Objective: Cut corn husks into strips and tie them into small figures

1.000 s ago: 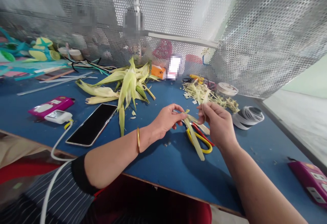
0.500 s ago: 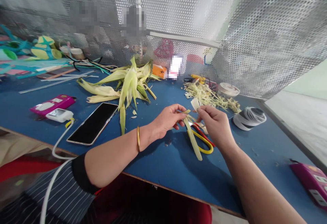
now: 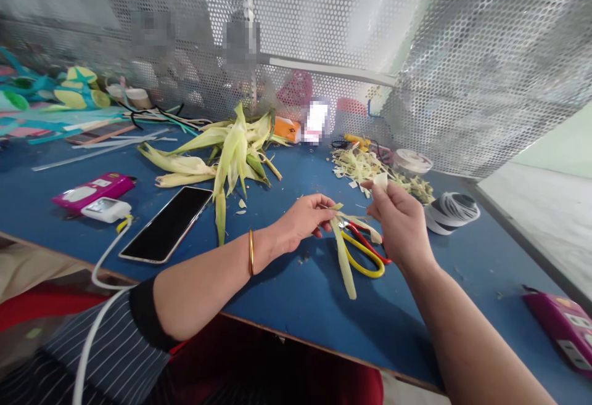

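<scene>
My left hand (image 3: 305,220) pinches the top of a long pale green corn husk strip (image 3: 341,257) that hangs down over the blue table (image 3: 287,294). My right hand (image 3: 400,220) is closed on a thin strip (image 3: 380,179) of the same husk, raised a little to the right of the left hand. Scissors (image 3: 365,251) with red and yellow handles lie on the table just under both hands.
A pile of corn husks (image 3: 231,152) lies behind the left hand, and shredded husk scraps (image 3: 370,171) behind the right. A black phone (image 3: 167,224), a pink device (image 3: 92,189) and a white charger (image 3: 105,209) lie left. A tape roll (image 3: 451,211) sits right. Perforated metal screens (image 3: 462,66) enclose the back.
My right hand has pulled up and to the right, peeling a thin strip away from the husk. The left hand stays put, and the hanging strip has swung slightly left.
</scene>
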A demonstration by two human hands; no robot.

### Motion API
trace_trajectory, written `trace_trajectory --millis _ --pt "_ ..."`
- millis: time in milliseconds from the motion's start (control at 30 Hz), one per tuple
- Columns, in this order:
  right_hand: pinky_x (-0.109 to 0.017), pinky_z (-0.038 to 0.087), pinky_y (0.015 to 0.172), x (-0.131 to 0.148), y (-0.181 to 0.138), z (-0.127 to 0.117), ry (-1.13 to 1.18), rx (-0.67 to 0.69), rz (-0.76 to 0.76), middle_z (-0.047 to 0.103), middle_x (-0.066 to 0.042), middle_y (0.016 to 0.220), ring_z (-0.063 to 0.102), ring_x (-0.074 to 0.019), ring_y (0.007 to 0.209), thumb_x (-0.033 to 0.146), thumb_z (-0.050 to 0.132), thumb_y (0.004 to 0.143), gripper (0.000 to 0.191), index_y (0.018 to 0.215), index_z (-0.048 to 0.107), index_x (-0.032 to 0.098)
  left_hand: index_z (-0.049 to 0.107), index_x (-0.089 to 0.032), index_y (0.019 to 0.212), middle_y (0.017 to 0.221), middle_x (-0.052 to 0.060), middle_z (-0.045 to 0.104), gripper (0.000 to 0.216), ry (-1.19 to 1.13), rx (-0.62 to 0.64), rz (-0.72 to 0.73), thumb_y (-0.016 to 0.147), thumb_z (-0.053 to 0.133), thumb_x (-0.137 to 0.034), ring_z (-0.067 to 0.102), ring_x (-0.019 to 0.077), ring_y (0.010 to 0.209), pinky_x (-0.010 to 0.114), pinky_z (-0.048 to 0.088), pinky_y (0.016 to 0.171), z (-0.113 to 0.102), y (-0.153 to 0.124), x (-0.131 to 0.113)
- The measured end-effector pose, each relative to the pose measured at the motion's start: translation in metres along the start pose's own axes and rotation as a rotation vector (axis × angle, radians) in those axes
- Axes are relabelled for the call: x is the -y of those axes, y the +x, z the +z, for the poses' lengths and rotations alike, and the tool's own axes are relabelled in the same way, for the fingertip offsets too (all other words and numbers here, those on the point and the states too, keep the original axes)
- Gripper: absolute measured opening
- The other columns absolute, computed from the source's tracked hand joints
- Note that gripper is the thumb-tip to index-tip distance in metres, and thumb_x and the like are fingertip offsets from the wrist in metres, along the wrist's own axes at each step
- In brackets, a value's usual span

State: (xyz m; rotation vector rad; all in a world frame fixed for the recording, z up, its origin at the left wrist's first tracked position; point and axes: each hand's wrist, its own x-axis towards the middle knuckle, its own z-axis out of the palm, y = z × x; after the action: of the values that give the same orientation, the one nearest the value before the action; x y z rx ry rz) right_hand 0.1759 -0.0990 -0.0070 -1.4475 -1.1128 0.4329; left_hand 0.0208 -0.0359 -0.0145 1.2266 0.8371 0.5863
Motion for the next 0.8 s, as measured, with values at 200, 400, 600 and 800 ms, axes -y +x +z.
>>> trace_trajectory --millis 200,400,600,800 --pt "-0.026 0.035 0.048 0.002 -0.001 0.001 0.068 -0.059 -0.052 0.037 0.006 0.052 0.038 -0.0104 0.047 0.055 0.056 0.089 0.037 0.081 0.066 0.021 0.057 -0.015 0.080 0.060 -0.005 0.054 0.009 0.007 -0.001 -0.029 0.084 0.058 -0.007 0.049 0.0053 0.049 0.019 0.035 0.044 0.001 0.001 0.001" --pt "-0.030 0.048 0.058 0.011 0.004 -0.004 0.430 -0.024 0.017 0.021 0.010 0.054 0.023 -0.0074 0.040 0.062 0.055 0.087 0.040 0.081 0.064 0.023 0.057 -0.016 0.079 0.063 -0.004 0.055 0.010 -0.037 -0.006 -0.055 0.084 0.058 -0.007 0.049 0.0055 0.050 0.020 0.035 0.045 0.000 0.000 -0.001" --pt "-0.030 0.045 0.055 0.005 0.005 -0.004 0.321 0.022 0.037 0.029 0.009 0.049 0.029 -0.0085 0.041 0.052 0.059 0.086 0.035 0.072 0.065 0.021 0.056 -0.017 0.080 0.063 -0.005 0.054 0.009 -0.067 -0.003 -0.051 0.084 0.059 -0.009 0.050 0.0061 0.050 0.021 0.035 0.046 -0.002 0.001 0.000" --pt "-0.029 0.044 0.062 0.005 -0.001 0.001 -0.004 0.110 0.001 0.063 0.000 0.064 0.056 -0.0137 0.058 0.034 0.065 0.079 0.016 0.075 0.067 0.019 0.057 -0.016 0.082 0.063 -0.005 0.053 0.007 -0.111 0.011 -0.045 0.084 0.062 -0.011 0.050 0.0061 0.051 0.020 0.036 0.047 -0.004 0.003 0.000"
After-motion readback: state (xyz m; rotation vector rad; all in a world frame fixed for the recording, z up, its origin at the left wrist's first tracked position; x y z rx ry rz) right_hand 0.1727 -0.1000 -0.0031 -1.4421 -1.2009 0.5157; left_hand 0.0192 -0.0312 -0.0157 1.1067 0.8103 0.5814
